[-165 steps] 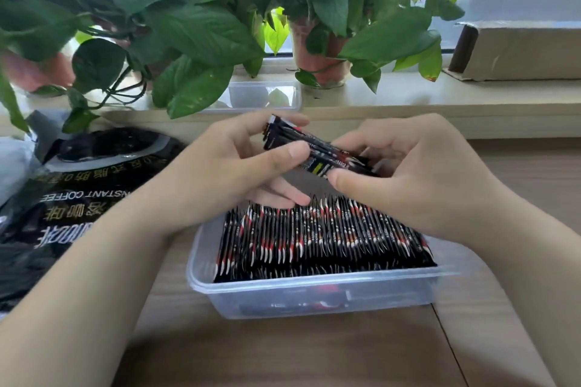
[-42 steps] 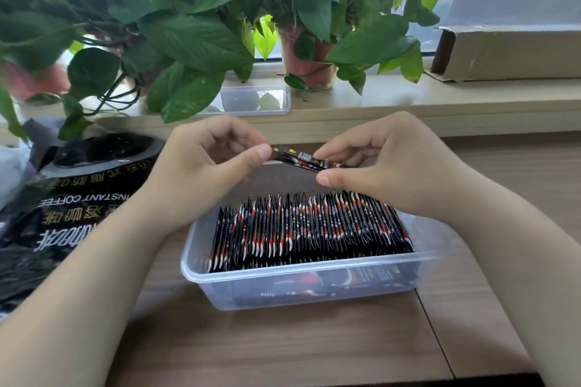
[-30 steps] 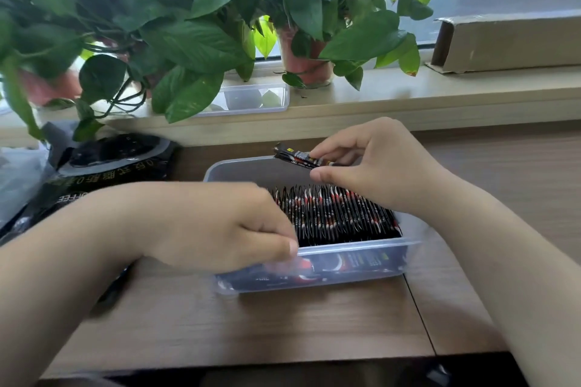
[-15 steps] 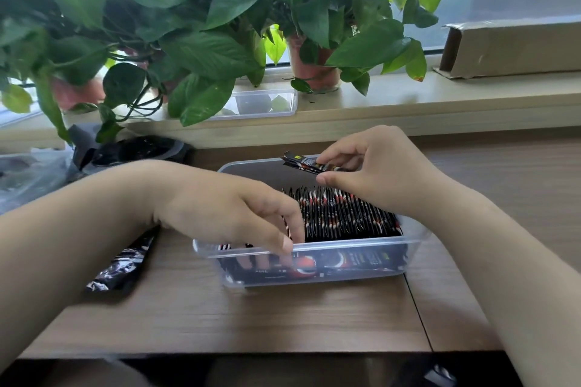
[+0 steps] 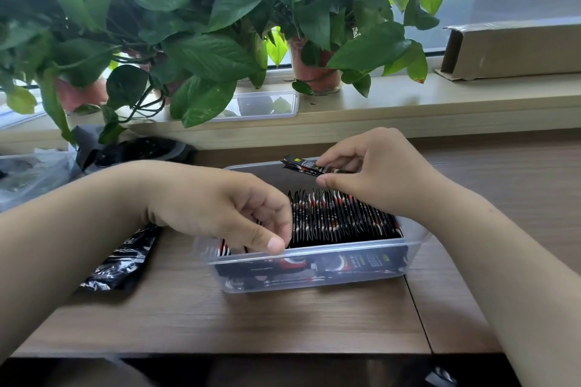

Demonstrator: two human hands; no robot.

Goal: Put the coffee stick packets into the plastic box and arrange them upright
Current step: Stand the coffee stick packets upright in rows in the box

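A clear plastic box (image 5: 314, 284) sits on the wooden desk, with a row of black-and-red coffee stick packets (image 5: 342, 217) standing on edge inside it and more lying flat underneath. My right hand (image 5: 374, 176) pinches a few packets (image 5: 303, 165) between thumb and fingers, level above the box's back part. My left hand (image 5: 226, 207) reaches over the box's left end. Its fingers curl down into the row and its thumb lies at the near rim. The fingertips are hidden, so what they hold is unclear.
A black instant-coffee bag (image 5: 122, 258) lies left of the box, partly under my left forearm. Potted plants (image 5: 314, 72), a small clear container (image 5: 267, 105) and a cardboard box (image 5: 515, 50) stand on the windowsill behind. The desk's front edge is close below the box.
My left hand let go of the held packets, swung down and dipped its fingers into the left end of the box. My right hand kept its packets above the box.
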